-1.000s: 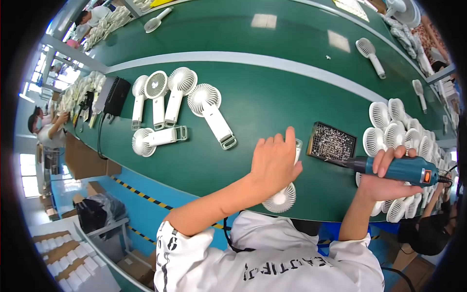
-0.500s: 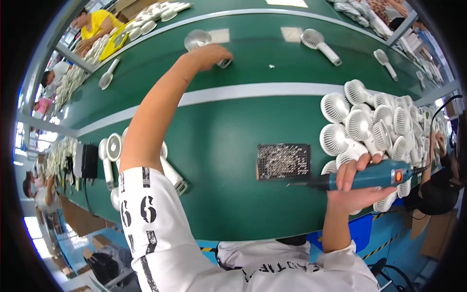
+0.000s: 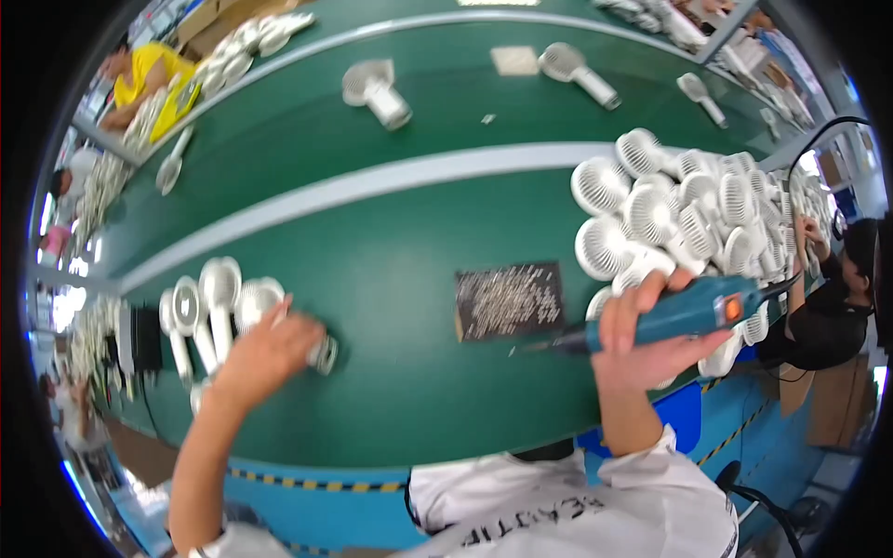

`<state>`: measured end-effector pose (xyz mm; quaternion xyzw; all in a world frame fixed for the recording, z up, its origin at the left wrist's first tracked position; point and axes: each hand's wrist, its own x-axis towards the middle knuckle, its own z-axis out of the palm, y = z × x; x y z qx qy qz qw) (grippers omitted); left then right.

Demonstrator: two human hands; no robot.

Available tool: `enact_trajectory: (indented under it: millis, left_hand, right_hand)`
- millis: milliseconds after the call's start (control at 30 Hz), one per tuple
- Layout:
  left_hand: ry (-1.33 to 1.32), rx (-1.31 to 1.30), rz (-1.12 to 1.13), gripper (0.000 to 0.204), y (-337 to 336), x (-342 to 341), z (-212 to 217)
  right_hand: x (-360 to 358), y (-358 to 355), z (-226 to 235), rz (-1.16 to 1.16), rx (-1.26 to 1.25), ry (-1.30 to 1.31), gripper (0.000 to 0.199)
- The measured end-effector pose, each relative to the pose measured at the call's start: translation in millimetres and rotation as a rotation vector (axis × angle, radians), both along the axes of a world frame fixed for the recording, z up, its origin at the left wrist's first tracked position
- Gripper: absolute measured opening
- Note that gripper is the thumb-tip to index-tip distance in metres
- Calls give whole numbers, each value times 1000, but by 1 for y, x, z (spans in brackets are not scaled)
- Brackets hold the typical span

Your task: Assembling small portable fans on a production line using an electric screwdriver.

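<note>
My right hand [image 3: 642, 339] is wrapped around a teal electric screwdriver [image 3: 684, 316] whose dark nose and thin bit point left. Beside that bit lies a dark tray of small screws [image 3: 509, 299]. At the left, my left hand [image 3: 270, 349] is closed over the handle of a white handheld fan [image 3: 259, 299]; the round head shows above the fingers and the handle's end pokes out to the right. Several more handheld fans [image 3: 220, 288] lie close to that hand on the green bench [image 3: 400, 372].
A large pile of white handheld fans [image 3: 651, 214] covers the right side. Past a pale rail [image 3: 419, 172], spaced fans [image 3: 381, 93] lie on a green belt [image 3: 446, 102]. A black box [image 3: 141, 339] stands far left. Co-workers sit at the left and right; a cable trails from the screwdriver.
My left hand has left the fan on the far belt and come back to the fans at near left, where it grips one. The right hand still holds the screwdriver. The view has shifted.
</note>
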<state>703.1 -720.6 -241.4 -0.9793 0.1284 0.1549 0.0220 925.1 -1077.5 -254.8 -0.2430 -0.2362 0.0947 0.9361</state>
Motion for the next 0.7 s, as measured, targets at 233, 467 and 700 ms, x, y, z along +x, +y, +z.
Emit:
enact_trajectory:
  millis: [233, 467, 700]
  left_hand:
    - [-411, -237, 451, 52, -72, 24, 39]
    - [-326, -365, 898, 76, -118, 13, -27]
    - [-257, -349, 1031, 81, -134, 10, -18]
  right_hand:
    - [-7, 14, 23, 36, -5, -242, 79]
    - [-26, 54, 14, 113, -8, -269, 79]
    - [-40, 71, 25, 198, -65, -307, 69]
